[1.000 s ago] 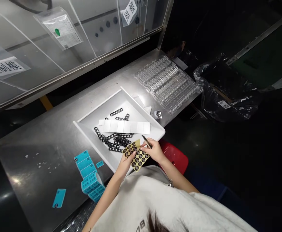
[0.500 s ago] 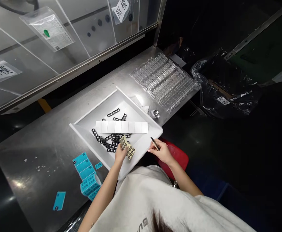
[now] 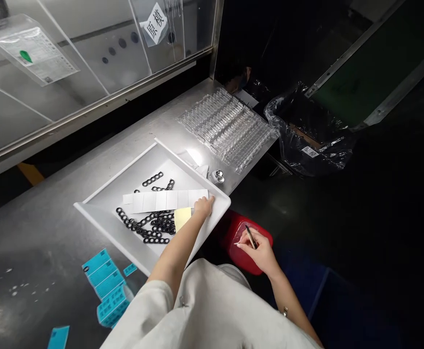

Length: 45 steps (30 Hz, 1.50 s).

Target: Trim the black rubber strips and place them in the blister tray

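My left hand (image 3: 203,206) is mostly closed over the right end of a white paper strip (image 3: 166,199), one fingertip near the tray wall. A pale yellow sticker sheet (image 3: 181,218), plain back up, juts out beside that hand and seems to be in its fingers; my forearm hides part of it. Within the white tray (image 3: 106,186), several black ring strips (image 3: 152,179) lie loose, partly under the paper. Outside the tray, over a red stool or lid (image 3: 239,228), my right hand (image 3: 258,249) grips a slim pen-like tool (image 3: 250,236); a small pale bit shows at its fingertips.
Clear ribbed plastic trays (image 3: 229,128) cover the far end of the metal bench (image 3: 62,179). Small shiny metal cylinders (image 3: 218,176) stand by the tray. Blue labels (image 3: 104,276) lie at left. A black-bagged bin (image 3: 306,140) stands right of the bench, below a hanging panel.
My left hand moved right to the paper strip's end, and the sticker sheet turned from its dotted face to its plain back. My right hand went down and right, over the red surface. The view shifted.
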Motion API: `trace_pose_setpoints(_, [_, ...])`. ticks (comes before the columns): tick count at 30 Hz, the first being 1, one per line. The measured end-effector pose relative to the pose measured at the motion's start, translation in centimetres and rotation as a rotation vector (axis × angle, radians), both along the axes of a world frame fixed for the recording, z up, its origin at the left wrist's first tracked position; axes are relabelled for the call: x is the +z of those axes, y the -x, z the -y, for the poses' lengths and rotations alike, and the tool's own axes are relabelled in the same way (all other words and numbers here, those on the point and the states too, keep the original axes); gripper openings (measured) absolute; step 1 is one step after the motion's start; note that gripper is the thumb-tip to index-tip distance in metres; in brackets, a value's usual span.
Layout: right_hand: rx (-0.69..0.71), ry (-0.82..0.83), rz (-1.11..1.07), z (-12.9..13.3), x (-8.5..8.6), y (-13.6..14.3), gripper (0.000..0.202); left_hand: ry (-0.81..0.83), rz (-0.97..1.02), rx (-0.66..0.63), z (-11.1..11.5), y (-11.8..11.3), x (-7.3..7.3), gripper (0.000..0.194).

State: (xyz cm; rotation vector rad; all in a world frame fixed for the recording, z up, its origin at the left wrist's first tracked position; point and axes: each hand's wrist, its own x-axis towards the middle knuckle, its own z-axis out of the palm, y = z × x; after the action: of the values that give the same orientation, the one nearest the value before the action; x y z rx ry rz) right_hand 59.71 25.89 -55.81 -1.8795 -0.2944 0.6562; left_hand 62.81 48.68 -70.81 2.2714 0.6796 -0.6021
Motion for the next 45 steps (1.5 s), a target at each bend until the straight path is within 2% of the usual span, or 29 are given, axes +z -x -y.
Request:
trace_pose_setpoints(3, [-0.049,0.026,0.008,1.7,-0.3,0.7,0.018,0.028,-0.028,0.032,-0.5,-0.5,-0.5,0.033])
trace_pose_setpoints(5, [-0.082,0.033,-0.006,2.4,-0.5,1.0,0.017,0.035,0.018,0.084,-1.2,0.1,0.0,0.029])
trace_pose_setpoints(7, [-0.105,0.023,-0.03,2.4,-0.6,1.1,0.017,0.035,0.106,0.169,-2.2,1.5,1.5,0.02])
trace_pose_setpoints(9, [-0.109,0.0,-0.057,1.8,-0.3,0.9,0.016,0.039,0.214,0.286,-3.4,3.8,3.6,0.017])
trace_pose_setpoints(10, [-0.101,-0.017,-0.074,1.2,-0.1,0.7,0.016,0.043,0.264,0.35,-4.0,5.3,4.9,0.021])
trace_pose_setpoints(12, [-0.068,-0.053,-0.115,-0.5,0.6,0.3,0.016,0.062,0.354,0.472,-5.1,8.6,7.3,0.042])
trace_pose_setpoints(14, [-0.015,-0.087,-0.182,-2.9,1.2,-0.2,0.017,0.234,0.464,0.652,-5.7,12.2,9.5,0.071])
trace_pose_setpoints(16, [0.051,-0.108,-0.255,-5.8,1.5,-0.4,0.018,0.548,0.547,0.871,-5.9,15.6,11.1,0.09])
trace_pose_setpoints(18, [0.122,-0.12,-0.31,-9.1,1.5,-0.2,0.02,0.812,0.557,1.025,-5.9,18.3,12.2,0.086])
trace_pose_setpoints(19, [0.157,-0.125,-0.326,-10.7,1.4,0.0,0.021,0.866,0.534,1.059,-5.9,19.4,12.6,0.078])
trace_pose_setpoints(24, [0.297,-0.149,-0.391,-17.8,1.0,1.9,0.023,0.926,0.528,1.146,-5.7,23.3,13.7,0.045])
trace_pose_setpoints(29, [0.33,-0.15,-0.46,-21.7,0.6,3.4,0.027,0.984,0.598,1.202,-5.4,25.0,13.9,0.038])
trace_pose_setpoints(35, [0.341,-0.129,-0.589,-23.9,0.5,3.9,0.031,1.021,0.668,1.238,-5.3,25.6,14.0,0.036])
trace_pose_setpoints(45, [0.289,-0.097,-0.664,-24.6,-0.1,4.2,0.031,1.03,0.685,1.252,-5.7,25.6,14.0,0.037])
